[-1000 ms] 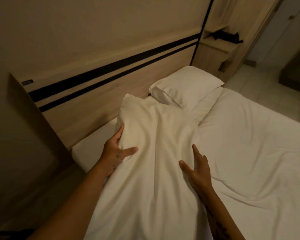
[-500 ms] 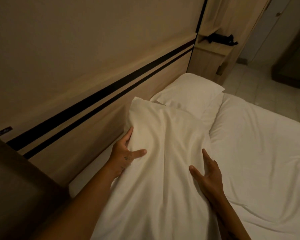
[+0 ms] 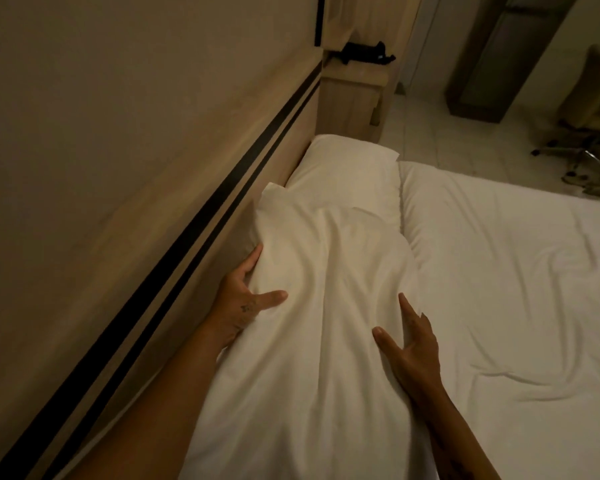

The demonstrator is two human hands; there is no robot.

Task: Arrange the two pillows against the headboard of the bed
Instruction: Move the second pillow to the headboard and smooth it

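Dim bedroom, warm low light; wooden headboard (image 3: 257, 188) with two black stripes runs along the bed (image 3: 506, 289), white sheet creased. Near pillow (image 3: 312, 306): white, soft, heavily wrinkled, long axis parallel to the headboard, its far corner raised and touching the board. Far pillow (image 3: 347, 174): white, smoother, flat against the headboard beyond the near one, same axis; the near pillow overlaps its near edge. Left hand (image 3: 241, 303) clasps the near pillow's headboard-side edge, fingers tucked behind, thumb on top. Right hand (image 3: 413, 348) lies spread and flat on the pillow's opposite side, fingers extended, gripping nothing. No readable writing; small dark mark on left hand illegible. Nightstand (image 3: 352, 95) past the headboard's far end carries a dark object (image 3: 364, 57), unidentifiable.
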